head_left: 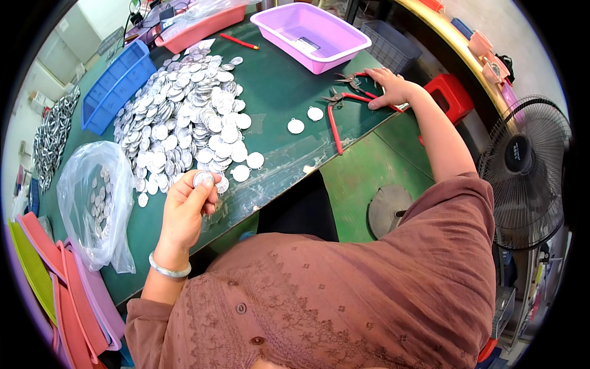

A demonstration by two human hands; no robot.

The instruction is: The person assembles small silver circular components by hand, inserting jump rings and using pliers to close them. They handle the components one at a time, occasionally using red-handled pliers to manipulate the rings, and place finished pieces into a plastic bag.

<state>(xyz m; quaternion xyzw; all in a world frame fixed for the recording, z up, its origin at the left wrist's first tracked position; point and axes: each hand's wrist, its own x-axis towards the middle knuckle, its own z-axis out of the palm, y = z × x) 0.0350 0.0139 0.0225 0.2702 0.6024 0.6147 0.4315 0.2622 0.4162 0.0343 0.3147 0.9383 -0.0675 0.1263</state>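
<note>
My left hand (187, 200) pinches a round silver medallion (203, 179) between thumb and fingers, at the near edge of a big pile of similar medallions (184, 111). My right hand (391, 87) is stretched out to the table's right edge, thumb and fingers apart, over the red handles of a pair of pliers (353, 80). Its thumb lies at a red handle; whether it presses on it I cannot tell. A second pair of red-handled pliers (335, 123) lies spread beside it. Two loose medallions (296, 126) rest to the left of these pliers.
Left of the pile stand a blue bin (117, 86) and a clear plastic bag (92, 240) with medallions inside. Behind are a purple basin (264, 23), a pink tray (203, 29) and a red-handled tool (239, 41). A fan (522, 172) and a red stool (452, 95) stand right.
</note>
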